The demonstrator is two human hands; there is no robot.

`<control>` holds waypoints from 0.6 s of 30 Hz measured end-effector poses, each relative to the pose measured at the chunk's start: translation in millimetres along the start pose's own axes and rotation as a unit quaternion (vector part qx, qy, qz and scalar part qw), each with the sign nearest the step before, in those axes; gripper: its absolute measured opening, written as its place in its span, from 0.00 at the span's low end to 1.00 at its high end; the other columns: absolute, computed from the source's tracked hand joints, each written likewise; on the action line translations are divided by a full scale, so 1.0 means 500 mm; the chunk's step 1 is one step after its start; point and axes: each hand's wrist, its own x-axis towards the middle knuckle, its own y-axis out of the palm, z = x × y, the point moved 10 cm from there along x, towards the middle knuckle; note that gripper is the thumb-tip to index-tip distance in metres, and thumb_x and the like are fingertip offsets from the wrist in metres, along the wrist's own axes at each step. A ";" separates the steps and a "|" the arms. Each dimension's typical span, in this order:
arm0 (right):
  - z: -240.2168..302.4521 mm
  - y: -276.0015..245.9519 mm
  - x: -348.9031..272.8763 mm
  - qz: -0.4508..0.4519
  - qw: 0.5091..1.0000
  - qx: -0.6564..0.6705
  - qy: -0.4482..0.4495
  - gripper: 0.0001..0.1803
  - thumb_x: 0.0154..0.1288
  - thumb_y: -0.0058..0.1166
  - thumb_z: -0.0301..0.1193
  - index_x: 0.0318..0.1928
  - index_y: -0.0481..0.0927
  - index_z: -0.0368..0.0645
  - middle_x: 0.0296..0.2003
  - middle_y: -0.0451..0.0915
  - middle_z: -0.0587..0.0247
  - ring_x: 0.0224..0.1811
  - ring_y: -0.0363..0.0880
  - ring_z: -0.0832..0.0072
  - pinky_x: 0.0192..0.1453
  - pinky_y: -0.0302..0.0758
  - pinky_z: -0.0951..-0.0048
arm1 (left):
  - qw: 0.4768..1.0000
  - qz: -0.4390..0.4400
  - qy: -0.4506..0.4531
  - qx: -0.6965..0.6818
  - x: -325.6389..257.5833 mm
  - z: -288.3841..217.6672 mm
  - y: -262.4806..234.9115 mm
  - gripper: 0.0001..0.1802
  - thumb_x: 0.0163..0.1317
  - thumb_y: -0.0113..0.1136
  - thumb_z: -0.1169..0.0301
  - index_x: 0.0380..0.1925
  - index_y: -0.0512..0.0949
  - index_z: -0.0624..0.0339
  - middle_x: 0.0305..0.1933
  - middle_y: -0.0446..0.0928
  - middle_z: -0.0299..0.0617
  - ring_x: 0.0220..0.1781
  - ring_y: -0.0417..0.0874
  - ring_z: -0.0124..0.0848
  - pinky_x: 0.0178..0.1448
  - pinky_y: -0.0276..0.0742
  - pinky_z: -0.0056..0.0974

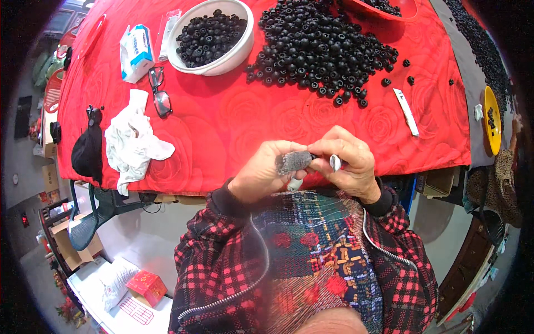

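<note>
Both hands meet just past the table's near edge, close to my body. My left hand (250,172) is closed at a grey, rough-textured piece (295,162) with a dark end. Whether it is gripped or worn over a finger I cannot tell. My right hand (356,167) pinches at the dark end of that piece. A small white tip (335,162) shows among the right fingers, and another small pale piece (295,185) shows below the grey one; their kind is unclear. Beyond the hands lies a heap of small round black parts (322,47) with holes in them.
On the red cloth (222,128) stand a white bowl (248,33) of black parts and a red tray (409,11). Eyeglasses (160,92), a tissue pack (136,53), a white cloth (133,145) and a white strip (406,112) lie about. A yellow plate (488,131) sits far right.
</note>
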 end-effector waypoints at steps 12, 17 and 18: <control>0.045 -0.008 -0.002 -0.015 0.997 -0.010 -0.077 0.16 0.45 0.69 0.24 0.38 0.82 0.37 0.25 0.77 0.60 0.24 0.78 0.68 0.25 0.72 0.71 | 0.998 -0.019 -0.054 -0.037 -0.020 0.015 0.033 0.08 0.65 0.55 0.69 0.38 0.77 0.62 0.28 0.79 0.36 0.21 0.77 0.20 0.21 0.73 0.25; 0.055 -0.015 -0.007 -0.033 0.994 -0.021 -0.103 0.17 0.43 0.70 0.24 0.37 0.82 0.36 0.23 0.76 0.61 0.21 0.76 0.69 0.22 0.70 0.71 | 0.996 -0.004 -0.040 -0.076 -0.018 0.014 0.035 0.07 0.65 0.54 0.70 0.38 0.77 0.61 0.29 0.79 0.35 0.25 0.79 0.20 0.26 0.75 0.24; 0.063 -0.017 -0.005 -0.038 0.992 -0.033 -0.116 0.17 0.43 0.70 0.24 0.38 0.82 0.36 0.22 0.76 0.61 0.20 0.76 0.69 0.21 0.69 0.71 | 0.997 -0.003 -0.031 -0.070 -0.017 0.009 0.037 0.07 0.65 0.54 0.70 0.38 0.77 0.61 0.30 0.79 0.35 0.26 0.79 0.20 0.26 0.75 0.24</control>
